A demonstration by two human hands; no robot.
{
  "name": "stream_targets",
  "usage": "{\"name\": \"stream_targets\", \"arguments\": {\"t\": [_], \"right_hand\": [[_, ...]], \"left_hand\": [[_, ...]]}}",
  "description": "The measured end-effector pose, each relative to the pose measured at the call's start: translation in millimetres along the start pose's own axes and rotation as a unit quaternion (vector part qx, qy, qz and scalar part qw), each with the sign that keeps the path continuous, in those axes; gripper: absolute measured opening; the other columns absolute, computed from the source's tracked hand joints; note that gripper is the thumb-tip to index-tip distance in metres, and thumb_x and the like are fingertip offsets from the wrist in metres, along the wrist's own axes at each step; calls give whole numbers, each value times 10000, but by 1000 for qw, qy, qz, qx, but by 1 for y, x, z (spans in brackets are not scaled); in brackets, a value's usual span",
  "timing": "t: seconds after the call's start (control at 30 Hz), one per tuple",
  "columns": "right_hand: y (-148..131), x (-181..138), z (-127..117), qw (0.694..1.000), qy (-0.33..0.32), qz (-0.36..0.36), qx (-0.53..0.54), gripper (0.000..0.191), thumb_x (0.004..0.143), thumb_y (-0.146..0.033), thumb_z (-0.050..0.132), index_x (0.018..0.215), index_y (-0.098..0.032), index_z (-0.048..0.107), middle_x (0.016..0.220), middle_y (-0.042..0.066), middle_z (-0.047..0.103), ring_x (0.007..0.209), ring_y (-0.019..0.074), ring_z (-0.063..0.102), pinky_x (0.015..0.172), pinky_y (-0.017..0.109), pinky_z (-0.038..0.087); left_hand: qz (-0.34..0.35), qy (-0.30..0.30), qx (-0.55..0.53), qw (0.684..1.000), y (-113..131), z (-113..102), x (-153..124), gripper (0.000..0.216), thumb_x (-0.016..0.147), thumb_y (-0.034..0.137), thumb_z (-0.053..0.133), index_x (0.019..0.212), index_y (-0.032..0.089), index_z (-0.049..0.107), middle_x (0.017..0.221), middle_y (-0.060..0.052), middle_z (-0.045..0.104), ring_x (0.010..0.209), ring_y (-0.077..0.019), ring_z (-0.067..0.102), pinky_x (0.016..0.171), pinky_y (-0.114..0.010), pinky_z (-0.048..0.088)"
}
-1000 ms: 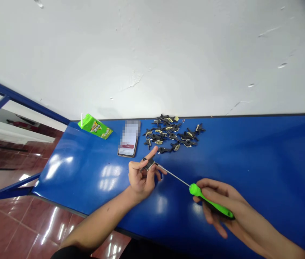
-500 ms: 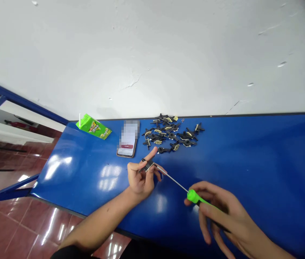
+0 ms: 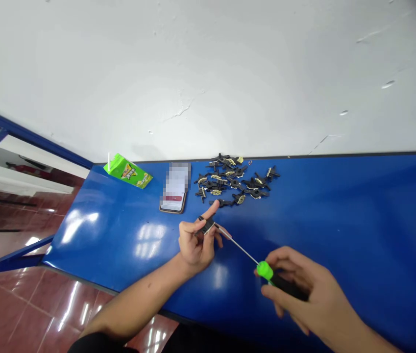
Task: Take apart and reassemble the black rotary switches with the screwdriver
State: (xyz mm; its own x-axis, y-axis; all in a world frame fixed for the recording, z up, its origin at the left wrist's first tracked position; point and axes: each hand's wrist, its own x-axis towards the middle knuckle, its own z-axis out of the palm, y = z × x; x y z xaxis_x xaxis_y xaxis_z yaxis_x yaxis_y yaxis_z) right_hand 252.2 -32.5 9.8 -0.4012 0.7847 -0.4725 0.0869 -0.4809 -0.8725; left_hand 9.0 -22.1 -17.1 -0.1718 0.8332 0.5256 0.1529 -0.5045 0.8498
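My left hand (image 3: pixel 196 242) pinches a small black part (image 3: pixel 207 226) between thumb and fingers, with the index finger stretched toward the pile. My right hand (image 3: pixel 303 294) is wrapped round the green and black handle of a screwdriver (image 3: pixel 266 271). Its thin metal shaft runs up and left, and the tip meets the small black part. A pile of several small black and brass parts (image 3: pixel 233 184) lies on the blue table (image 3: pixel 340 215) just beyond my left hand.
A phone (image 3: pixel 174 191) lies face up left of the pile. A green drink carton (image 3: pixel 129 171) with a straw lies at the table's far left corner. A white wall rises behind the table. The red tiled floor and blue frame bars show at left.
My right hand has turned on the screwdriver handle, now covering most of the green grip. My left hand has shifted slightly right with the part still in it.
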Motion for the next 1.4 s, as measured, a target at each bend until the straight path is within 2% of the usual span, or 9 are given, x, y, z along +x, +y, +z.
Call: {"name": "stream_targets", "arguments": {"t": [0.1,0.27,0.37,0.5,0.57,0.73,1.0,1.2,1.4], "right_hand": [[4,-4,-5,990,96,-84,-62,359,818,-532,972,977,-251,815,844,51,791,676,190,754,565,245,636],[-6,-1,-13,967,-129,182,125,577,820,-677,961,1001,-217,663,856,36,766,392,25,391,329,141,260],[-9,4,-14,964,-143,180,136,602,831,-698,940,997,-217,616,971,64,797,375,8,372,317,142,231],[-10,10,-28,989,-13,-80,-121,419,919,-636,871,965,-238,747,814,28,789,502,134,662,416,207,501],[-10,14,-43,915,118,-260,-285,336,923,-616,872,1009,-294,830,857,11,826,677,205,797,604,275,657],[-11,27,-68,846,318,-313,-293,275,963,-520,890,1136,-321,812,1011,12,855,840,259,833,786,391,675],[-14,37,-70,849,358,-345,-176,344,903,-444,960,1140,-271,779,1063,85,841,879,328,816,928,593,700],[-22,56,-77,866,350,-350,-74,355,943,-454,931,1102,-235,701,894,33,780,577,169,669,437,296,528],[-19,90,-92,890,299,-342,-33,288,1082,-390,801,1180,-143,689,906,-15,685,614,77,603,498,169,497]], "left_hand": [[-10,0,0,1000,4,0,-2,128,1206,257,514,1181,338,419,1561,-132,750,630,-156,845,415,-211,630],[-12,-17,7,1000,7,-4,-6,112,1208,258,506,1215,347,438,1552,-140,753,604,-159,842,398,-196,615],[-7,-21,29,999,3,-5,-6,104,1210,264,497,1240,340,432,1531,-173,761,587,-156,834,397,-198,598],[-2,-15,96,995,-4,-11,0,86,1195,327,533,1242,296,468,1333,-180,858,623,-165,834,446,-221,589],[-10,-21,152,988,-5,-16,6,122,1160,339,606,1236,262,549,1087,-123,907,581,-146,790,494,-225,581],[-28,-99,264,959,-7,-8,19,168,1006,287,789,1162,248,740,576,78,705,414,-100,601,456,-189,446],[16,-81,325,942,-18,18,43,451,1039,373,773,1440,225,629,1126,-94,852,690,-164,745,643,-288,624],[63,-86,362,926,-15,21,73,115,1078,257,683,1170,221,743,993,-93,819,930,-261,767,855,-402,650],[60,-151,399,902,-31,82,119,188,979,327,832,1099,185,803,1167,-179,819,1276,-418,667,1111,-612,580]]}}
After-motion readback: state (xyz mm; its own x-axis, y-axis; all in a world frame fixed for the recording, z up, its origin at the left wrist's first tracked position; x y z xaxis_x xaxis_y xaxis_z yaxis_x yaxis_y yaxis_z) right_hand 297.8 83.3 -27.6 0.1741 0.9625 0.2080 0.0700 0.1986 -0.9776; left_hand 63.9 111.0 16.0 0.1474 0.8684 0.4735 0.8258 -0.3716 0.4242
